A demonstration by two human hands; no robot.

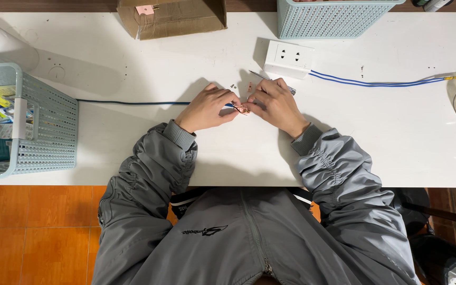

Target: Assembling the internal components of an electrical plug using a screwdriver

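where both hands [241, 105] meet, bared copper strands [243, 109] (blue cable [133, 102]) fan out.

Place: small electrical workbench
Evidence: white table [397, 148], wall socket plate [288, 58], blue cable [376, 82], plastic parts baskets [48, 132]

White table [133, 153]: baskets [54, 132], box [172, 18], socket [288, 57], perhaps screws [233, 85].

1. The left hand [207, 108] and right hand [276, 104] are meeting fingertip to fingertip on the white table [133, 148], pinching the stripped end of a blue cable [133, 102].
2. A thin tool [262, 77] is sticking out from behind the right hand.
3. A white socket plate [288, 58] is lying just beyond the hands.
4. Pale blue baskets [43, 134] are sitting at the table's edges, beside a cardboard box [172, 18].
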